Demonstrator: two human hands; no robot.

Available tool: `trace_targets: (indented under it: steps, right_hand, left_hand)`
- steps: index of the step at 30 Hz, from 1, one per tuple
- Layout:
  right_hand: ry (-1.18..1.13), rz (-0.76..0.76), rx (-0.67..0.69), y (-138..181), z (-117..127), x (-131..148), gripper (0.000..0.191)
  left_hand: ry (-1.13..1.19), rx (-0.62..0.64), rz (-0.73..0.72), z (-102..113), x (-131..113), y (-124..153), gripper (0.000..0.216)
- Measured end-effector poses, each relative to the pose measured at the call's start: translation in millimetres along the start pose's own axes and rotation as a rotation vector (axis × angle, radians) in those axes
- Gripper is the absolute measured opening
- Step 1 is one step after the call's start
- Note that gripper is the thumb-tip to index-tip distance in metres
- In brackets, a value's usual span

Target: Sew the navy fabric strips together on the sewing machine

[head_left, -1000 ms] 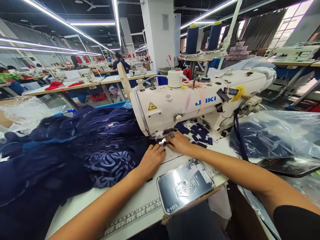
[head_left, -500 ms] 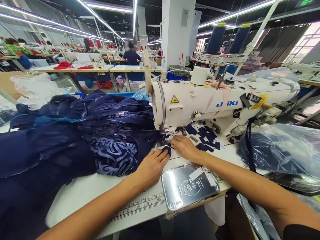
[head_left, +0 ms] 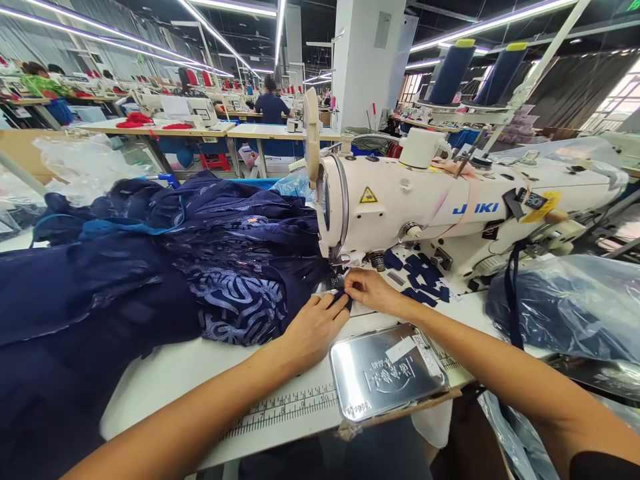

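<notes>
Navy cloth [head_left: 342, 297] under left hand [head_left: 315, 330], fingers loosely extended, right hand [head_left: 375, 291] pinched alongside, its hold unclear, near sewing machine [head_left: 390, 220].

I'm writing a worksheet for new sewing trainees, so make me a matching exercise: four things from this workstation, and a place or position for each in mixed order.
Things
1. Shiny rectangular metal tin
2. Two tall dark-blue thread cones with yellow tops
3. Small cut navy fabric pieces
4. Person's bare left hand

Places and positions
A. Standing behind the long white sewing machine
B. Back up, fingertips close to the bare right hand
C. Lying across the printed black ruler
D. Scattered beneath the machine's arm

Pairs: 1-C, 2-A, 3-D, 4-B
</notes>
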State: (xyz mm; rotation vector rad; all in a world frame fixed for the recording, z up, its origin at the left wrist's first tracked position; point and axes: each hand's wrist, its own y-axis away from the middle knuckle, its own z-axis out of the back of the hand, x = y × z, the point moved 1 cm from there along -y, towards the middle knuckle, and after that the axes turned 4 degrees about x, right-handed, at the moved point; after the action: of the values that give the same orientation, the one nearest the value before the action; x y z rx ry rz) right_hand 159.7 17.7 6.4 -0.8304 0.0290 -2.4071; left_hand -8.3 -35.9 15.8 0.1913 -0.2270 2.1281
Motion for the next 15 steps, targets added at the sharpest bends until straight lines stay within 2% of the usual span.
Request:
trace_targets:
  steps: [9,15]
  right_hand:
    - [0.213,0.357,-0.006,16,2,5,0.016]
    - [0.282,0.427,0.005,24,8,6,0.027]
  left_hand:
    - [0.051,0.029,0.059,-1,-3,0,0.029]
    - [0.018,0.045,0.07,-1,-6,0,0.031]
